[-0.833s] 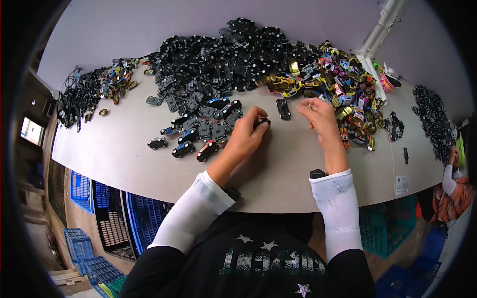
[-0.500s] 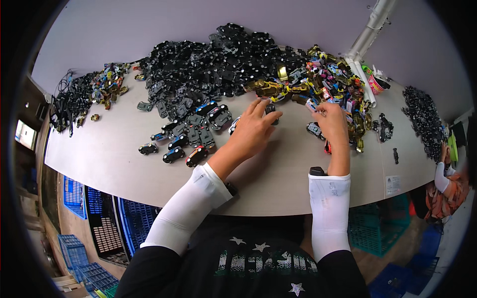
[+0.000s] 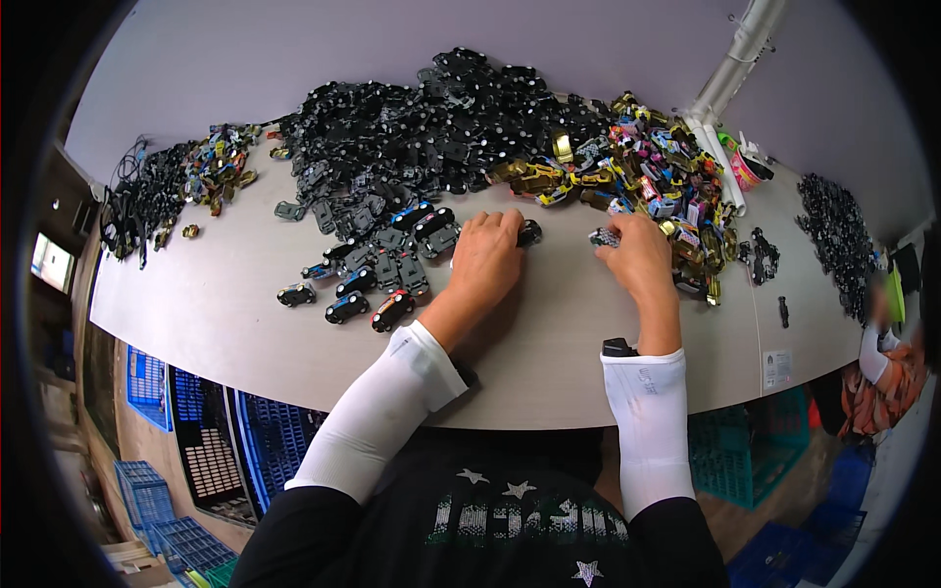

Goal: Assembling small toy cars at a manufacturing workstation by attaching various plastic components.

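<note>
A pale table [image 3: 235, 323] heaped with toy car parts: mid-table, the left hand [image 3: 487, 257] pinches a small black toy car [image 3: 528, 232], the right hand [image 3: 637, 257] grips a light-coloured car shell [image 3: 605, 237]; both likely light, rigid, best held by the sides.

The left hand [image 3: 485, 260] covers most of a small dark toy car [image 3: 529, 232], so only its far end shows. Parts in the black heap [image 3: 431, 127] behind it are too small to tell apart. Whatever the right hand [image 3: 637, 257] pinches stays unclear.
</note>
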Demonstrator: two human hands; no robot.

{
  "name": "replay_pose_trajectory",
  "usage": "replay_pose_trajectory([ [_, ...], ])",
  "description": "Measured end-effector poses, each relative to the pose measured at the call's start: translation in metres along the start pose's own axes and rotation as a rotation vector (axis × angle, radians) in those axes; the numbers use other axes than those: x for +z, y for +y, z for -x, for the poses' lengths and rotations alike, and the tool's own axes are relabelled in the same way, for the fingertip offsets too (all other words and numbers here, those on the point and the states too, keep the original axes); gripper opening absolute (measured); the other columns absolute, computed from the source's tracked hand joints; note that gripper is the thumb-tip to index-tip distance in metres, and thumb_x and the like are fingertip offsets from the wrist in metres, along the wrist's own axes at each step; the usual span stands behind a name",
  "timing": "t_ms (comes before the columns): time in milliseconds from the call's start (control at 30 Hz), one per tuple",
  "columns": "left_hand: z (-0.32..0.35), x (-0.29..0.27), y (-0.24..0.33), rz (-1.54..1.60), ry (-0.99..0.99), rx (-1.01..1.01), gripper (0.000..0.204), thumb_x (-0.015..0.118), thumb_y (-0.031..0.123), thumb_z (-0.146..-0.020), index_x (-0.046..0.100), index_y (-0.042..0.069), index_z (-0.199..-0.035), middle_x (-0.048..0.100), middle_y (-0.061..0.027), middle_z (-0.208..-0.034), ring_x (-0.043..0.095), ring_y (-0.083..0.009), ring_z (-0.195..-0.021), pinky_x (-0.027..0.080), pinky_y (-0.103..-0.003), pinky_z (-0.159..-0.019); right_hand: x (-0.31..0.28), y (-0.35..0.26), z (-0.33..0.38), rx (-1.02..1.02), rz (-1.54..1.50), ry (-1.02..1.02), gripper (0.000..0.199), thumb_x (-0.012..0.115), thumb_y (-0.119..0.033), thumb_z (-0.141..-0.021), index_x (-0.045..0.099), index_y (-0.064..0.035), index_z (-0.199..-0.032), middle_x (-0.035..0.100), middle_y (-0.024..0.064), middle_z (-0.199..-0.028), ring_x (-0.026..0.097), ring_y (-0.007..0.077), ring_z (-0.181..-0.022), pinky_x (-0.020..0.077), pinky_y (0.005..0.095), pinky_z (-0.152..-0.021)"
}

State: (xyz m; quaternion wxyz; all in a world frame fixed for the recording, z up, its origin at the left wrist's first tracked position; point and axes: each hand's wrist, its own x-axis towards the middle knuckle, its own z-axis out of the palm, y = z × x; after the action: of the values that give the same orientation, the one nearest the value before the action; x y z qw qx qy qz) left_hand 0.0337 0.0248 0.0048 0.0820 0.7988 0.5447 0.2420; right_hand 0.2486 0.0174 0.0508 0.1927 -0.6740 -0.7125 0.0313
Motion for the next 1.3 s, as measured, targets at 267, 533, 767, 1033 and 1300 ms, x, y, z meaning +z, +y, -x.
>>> replay_pose_trajectory([
  [267, 0.001, 0.007, -0.023, 0.752, 0.176, -0.039, 0.034, 0.056, -0.009, -0.077, 0.054, -0.002, -0.110, 0.063, -0.0084, -0.088, 0.067, -0.0177, -0.077, 0.053, -0.027, -0.067, 0.040, -0.039, -0.002, -0.126, -0.978, -0.160, 0.026, 0.078, -0.012, -0.074, 0.065, 0.0015, -0.092, 0.068, 0.0060, -0.084, 0.061, 0.0110, -0.074, 0.0480, 0.0265, -0.064],
  [533, 0.006, -0.018, 0.000, 1.259, 0.037, -0.219, 0.024, 0.061, 0.005, -0.086, 0.054, -0.003, -0.107, 0.062, -0.0082, -0.100, 0.067, -0.0170, -0.084, 0.055, -0.028, -0.076, 0.036, -0.050, 0.002, -0.105, -1.293, -0.143, 0.025, 0.072, -0.002, -0.080, 0.063, 0.0030, -0.103, 0.066, 0.0056, -0.093, 0.061, 0.0085, -0.083, 0.0514, 0.0213, -0.066],
  [767, 0.002, -0.017, -0.013, 1.619, -0.107, -0.397, 0.022, 0.056, 0.025, -0.096, 0.053, 0.003, -0.094, 0.059, -0.0064, -0.091, 0.064, -0.0153, -0.076, 0.054, -0.027, -0.065, 0.029, -0.051, 0.004, 0.011, -1.450, -0.334, 0.027, 0.069, 0.007, -0.079, 0.062, 0.0054, -0.105, 0.064, 0.0074, -0.100, 0.061, 0.0115, -0.091, 0.0545, 0.0239, -0.077],
  [1033, 0.000, -0.012, -0.015, 1.150, 0.444, -0.267, 0.028, 0.059, 0.006, -0.091, 0.050, -0.001, -0.116, 0.057, -0.0064, -0.101, 0.064, -0.0127, -0.082, 0.051, -0.024, -0.069, 0.021, -0.052, 0.001, 0.139, -1.458, -0.254, 0.025, 0.073, -0.001, -0.079, 0.063, 0.0023, -0.101, 0.066, 0.0016, -0.085, 0.055, 0.0014, -0.067, 0.0361, 0.0154, -0.047],
  [1300, 0.011, 0.011, 0.009, 1.405, 0.146, -0.204, 0.039, 0.057, 0.004, -0.092, 0.047, -0.005, -0.128, 0.057, -0.0085, -0.108, 0.062, -0.0135, -0.092, 0.051, -0.025, -0.079, 0.037, -0.039, -0.004, 0.323, -1.475, -0.046, 0.022, 0.077, -0.009, -0.079, 0.064, 0.0010, -0.094, 0.063, 0.0008, -0.079, 0.050, 0.0019, -0.062, 0.0338, 0.0173, -0.049],
])
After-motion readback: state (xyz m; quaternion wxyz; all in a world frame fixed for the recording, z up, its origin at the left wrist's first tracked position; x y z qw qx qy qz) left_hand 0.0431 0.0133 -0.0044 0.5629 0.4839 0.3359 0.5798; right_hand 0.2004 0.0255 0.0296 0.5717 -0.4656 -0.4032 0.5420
